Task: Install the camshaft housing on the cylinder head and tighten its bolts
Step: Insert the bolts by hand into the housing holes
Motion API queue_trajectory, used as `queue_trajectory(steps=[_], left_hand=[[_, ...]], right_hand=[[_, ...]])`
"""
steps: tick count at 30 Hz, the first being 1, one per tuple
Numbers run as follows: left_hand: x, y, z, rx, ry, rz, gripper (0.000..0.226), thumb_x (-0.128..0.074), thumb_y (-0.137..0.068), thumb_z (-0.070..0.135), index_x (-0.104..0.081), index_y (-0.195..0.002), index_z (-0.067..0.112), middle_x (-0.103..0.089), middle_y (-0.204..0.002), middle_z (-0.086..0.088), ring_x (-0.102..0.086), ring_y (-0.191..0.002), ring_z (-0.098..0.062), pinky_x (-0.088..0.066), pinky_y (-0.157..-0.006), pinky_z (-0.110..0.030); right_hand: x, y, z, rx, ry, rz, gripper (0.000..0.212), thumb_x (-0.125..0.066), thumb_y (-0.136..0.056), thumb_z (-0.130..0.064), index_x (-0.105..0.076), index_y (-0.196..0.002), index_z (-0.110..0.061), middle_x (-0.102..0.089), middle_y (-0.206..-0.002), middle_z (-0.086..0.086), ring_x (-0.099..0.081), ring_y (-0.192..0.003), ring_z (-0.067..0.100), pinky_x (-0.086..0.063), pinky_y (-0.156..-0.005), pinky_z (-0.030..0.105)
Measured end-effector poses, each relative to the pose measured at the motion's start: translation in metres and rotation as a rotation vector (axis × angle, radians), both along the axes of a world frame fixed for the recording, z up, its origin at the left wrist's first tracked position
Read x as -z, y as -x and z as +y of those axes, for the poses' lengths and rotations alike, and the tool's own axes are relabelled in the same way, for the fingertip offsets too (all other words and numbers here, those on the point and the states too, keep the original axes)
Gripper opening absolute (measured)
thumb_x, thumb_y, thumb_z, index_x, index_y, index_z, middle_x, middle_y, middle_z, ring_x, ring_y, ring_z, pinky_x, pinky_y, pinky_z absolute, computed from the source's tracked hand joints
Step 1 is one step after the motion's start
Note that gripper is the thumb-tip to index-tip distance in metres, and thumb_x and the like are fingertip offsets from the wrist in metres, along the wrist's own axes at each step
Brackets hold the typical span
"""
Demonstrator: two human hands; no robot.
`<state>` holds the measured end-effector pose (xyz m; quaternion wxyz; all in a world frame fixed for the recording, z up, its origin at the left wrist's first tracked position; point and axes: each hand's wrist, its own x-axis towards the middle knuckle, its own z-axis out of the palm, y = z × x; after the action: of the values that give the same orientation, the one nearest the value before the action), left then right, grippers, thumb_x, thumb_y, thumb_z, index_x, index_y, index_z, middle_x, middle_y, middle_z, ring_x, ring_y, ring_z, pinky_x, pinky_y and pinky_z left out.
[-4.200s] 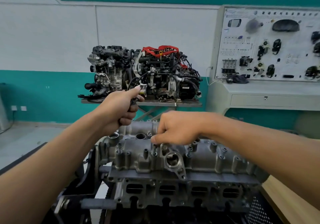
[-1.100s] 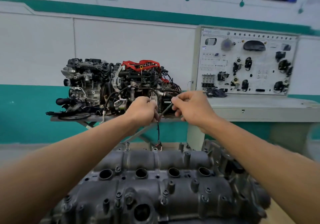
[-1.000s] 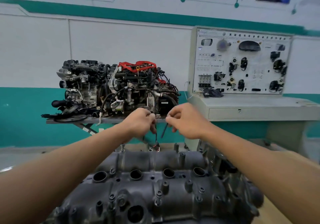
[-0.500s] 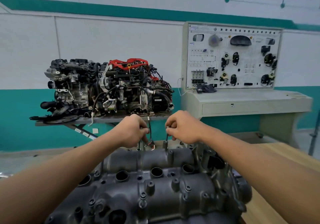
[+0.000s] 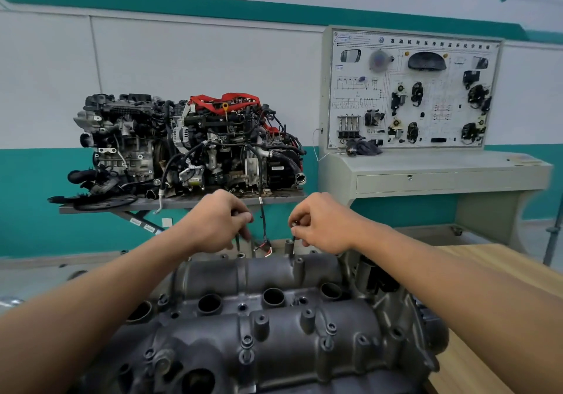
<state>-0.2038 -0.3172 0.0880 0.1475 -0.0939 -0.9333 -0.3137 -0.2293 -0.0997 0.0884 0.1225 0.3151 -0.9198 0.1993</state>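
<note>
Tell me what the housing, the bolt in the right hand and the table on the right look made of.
Housing: cast metal, probably aluminium; dull grey, grainy skin with rounded moulded bosses.
Bolt pinched by the right hand: likely steel, dark finish; thin, nearly black shank.
Table: wood or wood-look laminate; pale streaky grain, smooth.

Both arms are bare from the frame's edge to the fingers: left forearm [image 5: 100,296], right forearm [image 5: 451,275], bare left hand [image 5: 217,221], bare right hand [image 5: 323,223]. The wrists seem plain, though detail is soft there.
</note>
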Motion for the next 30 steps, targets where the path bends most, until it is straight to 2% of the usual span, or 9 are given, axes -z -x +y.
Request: queue_trajectory(steps=[3, 8, 12, 15, 18, 22, 24, 27, 30], left_hand=[[0.001, -0.001, -0.001, 0.033, -0.008, -0.014, 0.019, -0.057, -0.101, 0.018, -0.071, -0.090, 0.015, -0.077, -0.070, 0.006, -0.064, -0.050, -0.014, -0.062, -0.059, -0.039], [0.014, 0.001, 0.005, 0.060, 0.162, -0.024, 0.021, -0.058, -0.099, 0.017, -0.075, -0.087, 0.015, -0.076, -0.069, 0.012, -0.057, -0.046, 0.004, -0.045, -0.049, -0.010], [0.018, -0.004, 0.005, 0.075, 0.384, -0.065, 0.019, -0.058, -0.098, 0.023, -0.076, -0.098, 0.020, -0.077, -0.092, 0.004, -0.065, -0.078, -0.005, -0.046, -0.068, -0.018], [0.019, -0.008, 0.006, 0.086, 0.441, -0.131, 0.026, -0.054, -0.100, 0.036, -0.073, -0.111, 0.022, -0.074, -0.106, 0.002, -0.064, -0.095, -0.015, -0.047, -0.082, -0.027], [0.015, -0.009, 0.002, 0.079, 0.356, -0.107, 0.025, -0.059, -0.098, 0.040, -0.069, -0.118, 0.029, -0.070, -0.097, 0.009, -0.063, -0.084, -0.007, -0.043, -0.074, -0.021], [0.012, -0.008, -0.008, -0.007, 0.289, -0.034, 0.017, -0.073, -0.087, 0.040, -0.075, -0.091, 0.024, -0.074, -0.081, 0.012, -0.065, -0.067, 0.003, -0.047, -0.061, -0.014], [0.011, -0.008, -0.010, 0.007, 0.244, -0.049, 0.014, -0.079, -0.083, 0.034, -0.076, -0.091, 0.022, -0.075, -0.078, 0.011, -0.066, -0.065, 0.003, -0.051, -0.062, -0.015], [0.007, -0.010, -0.013, 0.049, 0.156, -0.126, 0.024, -0.080, -0.084, 0.018, -0.071, -0.105, 0.021, -0.076, -0.082, 0.007, -0.070, -0.069, -0.003, -0.052, -0.062, -0.014], [0.003, -0.013, -0.017, 0.063, 0.145, -0.194, 0.034, -0.071, -0.086, 0.000, -0.068, -0.113, 0.020, -0.078, -0.088, 0.005, -0.073, -0.078, -0.008, -0.053, -0.064, -0.015]], right_hand=[[0.002, -0.001, -0.001, -0.010, -0.077, -0.004, 0.018, -0.060, -0.092, -0.012, -0.073, -0.080, -0.013, -0.067, -0.068, -0.004, -0.063, -0.066, 0.015, -0.052, -0.068, 0.027], [0.004, -0.004, 0.003, 0.008, -0.241, -0.137, 0.039, -0.047, -0.089, 0.001, -0.074, -0.113, -0.014, -0.074, -0.099, 0.002, -0.064, -0.088, 0.017, -0.050, -0.078, 0.026], [0.002, -0.005, 0.003, 0.011, -0.204, -0.191, 0.064, -0.038, -0.085, 0.010, -0.058, -0.138, -0.019, -0.068, -0.125, 0.001, -0.057, -0.095, 0.012, -0.043, -0.074, 0.015], [0.002, -0.006, 0.005, -0.014, -0.162, -0.176, 0.064, -0.038, -0.085, 0.012, -0.062, -0.134, -0.020, -0.067, -0.125, 0.001, -0.060, -0.099, 0.013, -0.047, -0.083, 0.022], [0.004, -0.006, 0.005, 0.004, -0.159, -0.154, 0.058, -0.039, -0.084, 0.010, -0.067, -0.127, -0.016, -0.070, -0.120, 0.005, -0.064, -0.107, 0.020, -0.053, -0.093, 0.032], [0.007, -0.005, 0.006, 0.044, -0.201, -0.135, 0.045, -0.044, -0.083, 0.007, -0.077, -0.106, -0.013, -0.076, -0.106, 0.002, -0.067, -0.098, 0.018, -0.055, -0.091, 0.033], [0.007, -0.006, 0.006, 0.060, -0.218, -0.120, 0.043, -0.046, -0.083, 0.006, -0.079, -0.099, -0.015, -0.076, -0.104, 0.000, -0.067, -0.097, 0.016, -0.055, -0.091, 0.031], [0.006, -0.007, 0.006, 0.065, -0.164, -0.117, 0.042, -0.045, -0.083, 0.007, -0.076, -0.107, -0.011, -0.075, -0.105, 0.004, -0.067, -0.097, 0.019, -0.055, -0.085, 0.030], [0.004, -0.008, 0.007, 0.049, -0.140, -0.145, 0.053, -0.041, -0.084, 0.010, -0.065, -0.126, -0.013, -0.074, -0.112, 0.004, -0.064, -0.081, 0.003, -0.047, -0.067, 0.011]])
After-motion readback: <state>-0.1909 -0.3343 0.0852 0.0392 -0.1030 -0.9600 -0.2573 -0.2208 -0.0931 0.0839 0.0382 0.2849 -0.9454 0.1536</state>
